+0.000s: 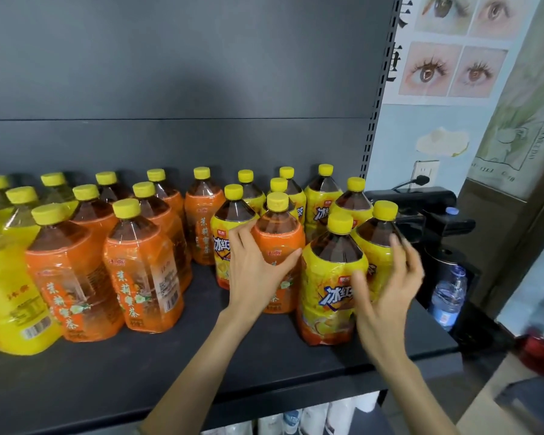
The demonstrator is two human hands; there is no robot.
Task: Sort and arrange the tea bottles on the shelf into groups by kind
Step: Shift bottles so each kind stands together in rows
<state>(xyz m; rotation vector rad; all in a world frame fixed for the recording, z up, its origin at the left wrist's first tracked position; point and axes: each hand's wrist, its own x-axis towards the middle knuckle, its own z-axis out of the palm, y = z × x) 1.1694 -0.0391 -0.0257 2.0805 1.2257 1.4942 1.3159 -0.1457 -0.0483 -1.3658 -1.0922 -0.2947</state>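
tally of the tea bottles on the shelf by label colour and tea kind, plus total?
Orange-label dark-tea plastic bottles: 8 (one label hidden)
Yellow-label dark iced-tea plastic bottles: 8
Yellow-label pale-tea plastic bottles, far left: 3 by caps; the frame edge cuts this group
Total: 19

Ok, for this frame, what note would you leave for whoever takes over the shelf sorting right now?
Left hand: grips an orange-label bottle that stands among the yellow-label iced-tea bottles on the right.
Right hand: blurred, against the front yellow-label bottle; grip unclear.
Done: the orange-label group stands centre-left, with the pale yellow bottles at far left.
Left: probably shift the held orange-label bottle across to its group, then straighten the rows.
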